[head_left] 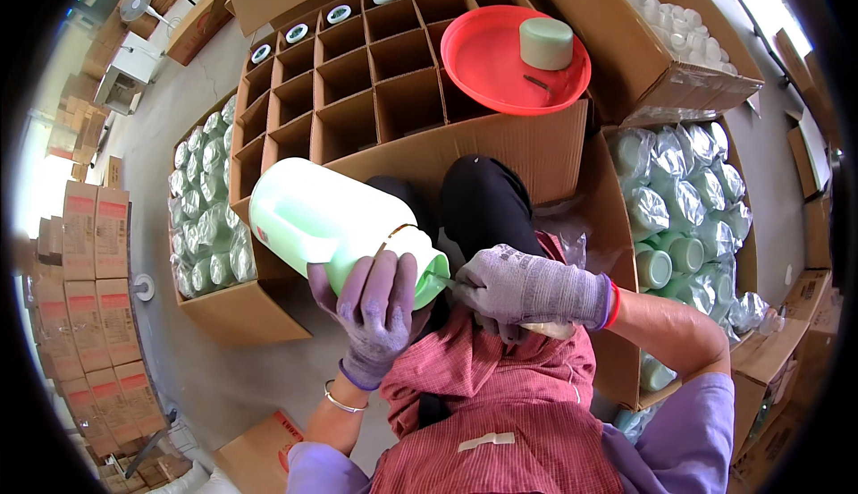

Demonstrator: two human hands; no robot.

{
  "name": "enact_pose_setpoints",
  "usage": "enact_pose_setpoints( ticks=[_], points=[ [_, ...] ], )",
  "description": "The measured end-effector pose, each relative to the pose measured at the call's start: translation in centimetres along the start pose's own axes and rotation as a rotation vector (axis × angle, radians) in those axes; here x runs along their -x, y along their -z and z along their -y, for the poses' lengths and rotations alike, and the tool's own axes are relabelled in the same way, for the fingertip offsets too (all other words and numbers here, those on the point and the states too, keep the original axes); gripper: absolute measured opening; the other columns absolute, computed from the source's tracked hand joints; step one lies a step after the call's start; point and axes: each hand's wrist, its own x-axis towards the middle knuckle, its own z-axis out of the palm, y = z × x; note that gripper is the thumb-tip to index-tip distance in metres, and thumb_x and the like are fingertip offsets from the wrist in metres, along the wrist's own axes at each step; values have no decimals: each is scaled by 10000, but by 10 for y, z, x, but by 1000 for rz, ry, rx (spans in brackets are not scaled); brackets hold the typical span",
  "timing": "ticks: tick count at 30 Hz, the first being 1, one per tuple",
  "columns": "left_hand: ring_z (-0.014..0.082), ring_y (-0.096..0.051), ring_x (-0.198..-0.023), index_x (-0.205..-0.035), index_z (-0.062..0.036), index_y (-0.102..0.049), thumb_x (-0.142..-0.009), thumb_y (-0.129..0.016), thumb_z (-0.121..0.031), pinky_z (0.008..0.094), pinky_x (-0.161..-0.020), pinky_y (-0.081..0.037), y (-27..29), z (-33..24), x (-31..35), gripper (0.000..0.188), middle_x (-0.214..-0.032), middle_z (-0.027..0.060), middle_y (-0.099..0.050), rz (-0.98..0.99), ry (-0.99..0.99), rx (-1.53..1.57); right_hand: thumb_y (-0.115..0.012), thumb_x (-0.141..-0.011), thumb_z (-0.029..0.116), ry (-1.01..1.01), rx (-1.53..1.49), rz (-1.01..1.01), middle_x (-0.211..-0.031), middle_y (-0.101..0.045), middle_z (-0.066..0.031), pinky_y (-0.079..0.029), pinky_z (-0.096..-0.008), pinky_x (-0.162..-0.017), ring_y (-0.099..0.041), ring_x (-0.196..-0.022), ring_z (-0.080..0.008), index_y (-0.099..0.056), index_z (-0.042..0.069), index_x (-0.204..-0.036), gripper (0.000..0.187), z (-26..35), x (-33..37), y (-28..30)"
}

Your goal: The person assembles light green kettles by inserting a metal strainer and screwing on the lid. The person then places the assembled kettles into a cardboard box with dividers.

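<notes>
A pale green plastic jug [313, 212] with a moulded handle lies tilted across my lap, its open mouth turned to the right. My left hand [375, 311], in a grey-purple glove, is closed around its neck end from below. At the rim of the mouth is my gloved right hand [518, 284], fingers pinched together. A thin dark piece seems to run from those fingers into the opening, but I cannot tell its kind. Below the right palm, a whitish rounded thing [550, 329] shows in part. A brownish line crosses the jug near its neck.
Ahead stands a divided carton [349, 127] with several white-topped items in its far cells. On it rests a red tray [483, 83] holding a pale green cup [545, 44] and a small dark rod. Cartons of plastic-wrapped green items [684, 181] flank me; another holds whitish plastic pieces [670, 25].
</notes>
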Motion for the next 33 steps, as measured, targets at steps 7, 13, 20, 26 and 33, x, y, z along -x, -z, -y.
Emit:
enact_pose_setpoints(
  ticks=[7,13,20,26,33],
  points=[
    [456,-398,-1293,-1289,-34,-511,-819,-766,-331,639,-1077,-322,-12,-2,15,612,-1359,186,-474,-64,76,-34,-514,-1001,235,-87,-649,244,-659,-652,-58,-516,-255,-445,-610,-462,-132,-645,-21,-939,294,-25,-13,-24],
    [446,-399,-1297,-1267,-53,-516,-843,-743,-397,620,-1079,-333,-14,6,24,591,-1357,158,-490,-122,170,19,-531,-1006,244,-18,-1060,384,-619,-538,-14,-421,-227,-409,-487,-441,-82,-607,21,-934,246,-19,-16,-45],
    [449,-417,-1280,-1272,-76,-494,-822,-745,-482,652,-1075,-345,-17,7,28,656,-1356,152,-469,-215,268,45,-415,-1078,266,83,-1480,562,-616,-455,48,-339,-203,-353,-374,-392,-26,-573,49,-1030,273,-15,-26,-83],
    [414,-469,-1263,-1293,-65,-500,-803,-773,-506,618,-1048,-391,-31,9,31,714,-1319,167,-506,-405,281,6,-391,-1061,164,542,-2006,854,-683,-481,14,-305,-196,-312,-371,-385,-42,-483,26,-1123,177,-15,-53,-143],
    [385,-499,-1253,-1315,-56,-508,-859,-729,-463,565,-1000,-464,-22,-5,36,650,-1306,164,-529,-419,325,-2,-316,-1096,322,830,-2223,1010,-705,-468,8,-383,-238,-415,-443,-491,-112,-474,79,-1109,290,11,-73,-173]
  ],
)
